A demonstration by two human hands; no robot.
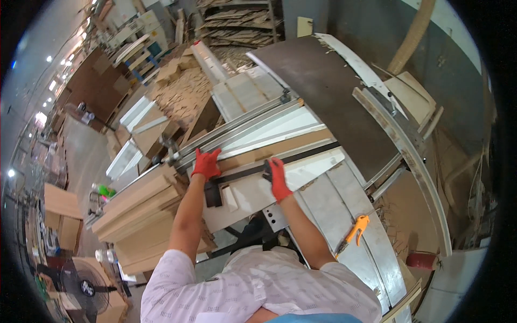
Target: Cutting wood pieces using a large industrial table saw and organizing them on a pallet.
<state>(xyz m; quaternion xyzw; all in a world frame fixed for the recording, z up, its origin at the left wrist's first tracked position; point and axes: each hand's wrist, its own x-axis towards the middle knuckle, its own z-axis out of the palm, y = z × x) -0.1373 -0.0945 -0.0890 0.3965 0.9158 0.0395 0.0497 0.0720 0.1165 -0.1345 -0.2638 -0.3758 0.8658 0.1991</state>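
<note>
Both of my hands wear red gloves over a sliding table saw. My left hand point(206, 163) has its fingers spread at the left end of a long brown board point(280, 148). My right hand point(278, 181) is closed over a long black strip point(308, 154), thumb side toward the left; part of its dark palm shows. The strip runs alongside the brown board, over a pale panel point(247, 200). Below my left hand lie a short black piece point(213, 195) and a small white piece point(230, 198). A white board point(315, 169) extends right of my right hand.
An orange air blow gun point(357, 229) lies on the metal saw table point(344, 200) at right. Stacked brown boards point(142, 207) stand at left. Beyond the metal rail point(242, 132) are wood offcuts point(180, 94). A fan point(86, 288) stands lower left; a curved guard arm point(412, 148) rises at right.
</note>
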